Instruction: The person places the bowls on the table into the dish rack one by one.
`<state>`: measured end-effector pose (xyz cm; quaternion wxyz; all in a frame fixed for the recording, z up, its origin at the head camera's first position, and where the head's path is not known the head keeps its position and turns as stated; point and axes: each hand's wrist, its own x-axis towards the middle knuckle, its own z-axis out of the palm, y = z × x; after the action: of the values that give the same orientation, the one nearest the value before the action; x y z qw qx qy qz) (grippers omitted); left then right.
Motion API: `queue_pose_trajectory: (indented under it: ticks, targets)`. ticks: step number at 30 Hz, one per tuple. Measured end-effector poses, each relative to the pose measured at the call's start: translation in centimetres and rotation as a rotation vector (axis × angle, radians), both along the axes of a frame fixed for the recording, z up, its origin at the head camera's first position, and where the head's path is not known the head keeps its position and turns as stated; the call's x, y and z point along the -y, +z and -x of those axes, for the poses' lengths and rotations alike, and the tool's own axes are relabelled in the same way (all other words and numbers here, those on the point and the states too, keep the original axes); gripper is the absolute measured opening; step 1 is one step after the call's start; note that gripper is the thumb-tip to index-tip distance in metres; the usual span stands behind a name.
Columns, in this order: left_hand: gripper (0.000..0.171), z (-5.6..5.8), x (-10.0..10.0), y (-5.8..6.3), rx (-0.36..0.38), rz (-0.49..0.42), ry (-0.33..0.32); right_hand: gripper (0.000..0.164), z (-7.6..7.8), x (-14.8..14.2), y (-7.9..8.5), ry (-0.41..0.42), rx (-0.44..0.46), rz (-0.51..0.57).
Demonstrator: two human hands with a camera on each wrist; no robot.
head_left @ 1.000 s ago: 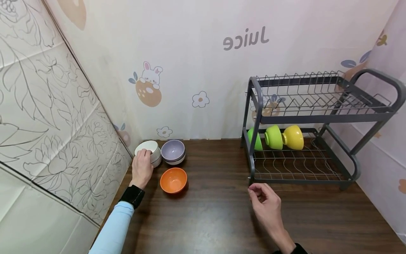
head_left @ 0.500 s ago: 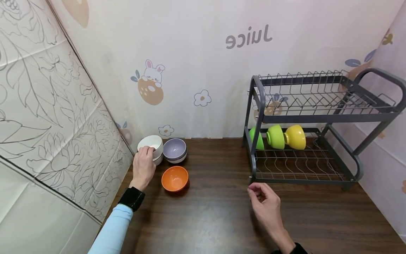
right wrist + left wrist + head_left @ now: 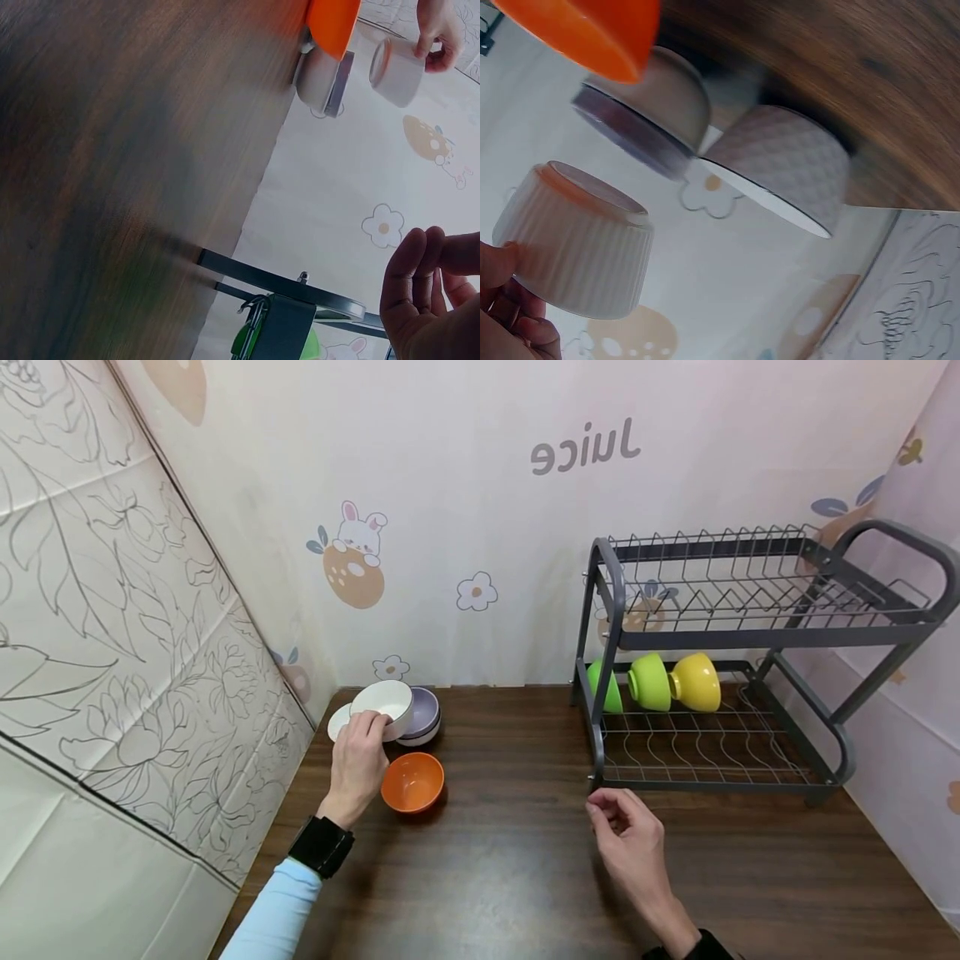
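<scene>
My left hand (image 3: 358, 768) pinches the rim of a white bowl (image 3: 387, 700) between thumb and fingers. In the left wrist view this bowl's ribbed side (image 3: 585, 244) shows, held up off the table. Behind it stands another white bowl (image 3: 337, 722), whose outside has a diamond texture (image 3: 784, 161). A purple bowl (image 3: 426, 710) sits stacked in a pale bowl (image 3: 420, 738), partly hidden by the held one. Nearer me, an orange bowl (image 3: 412, 783) rests on the table. My right hand (image 3: 633, 847) hovers before the dish rack, fingers loosely bent towards the thumb, holding nothing.
The two-tier dish rack (image 3: 772, 637) stands at the right on the brown wooden table (image 3: 495, 877). On its lower tier, a green bowl (image 3: 612, 691), a lime bowl (image 3: 651, 682) and a yellow bowl (image 3: 697, 683) lean on their sides. Patterned walls (image 3: 450, 485) close the back and left.
My left hand has lifted the white bowl off the one beneath it and carried it right, in front of the purple bowl. The right hand has stayed where it was.
</scene>
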<state>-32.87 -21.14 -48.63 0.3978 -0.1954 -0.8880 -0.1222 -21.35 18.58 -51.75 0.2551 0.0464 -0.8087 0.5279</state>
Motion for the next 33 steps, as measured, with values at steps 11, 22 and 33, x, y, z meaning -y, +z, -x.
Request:
queue_pose_trajectory:
  ticks: [11, 22, 33]
  targets:
    - [0.021, -1.1, -1.9, 1.3, -0.042, 0.0, -0.074, 0.021, 0.1, 0.1, 0.1, 0.007, 0.012, -0.013]
    - [0.021, -2.8, -3.9, 1.9, -0.031, 0.009, -0.149, 0.019, 0.0, 0.4, -0.1, 0.008, 0.023, -0.004]
    - [0.02, -4.0, -6.2, 2.0, -0.026, 0.03, -0.207, 0.02, -0.1, 0.4, 0.0, 0.013, 0.032, -0.006]
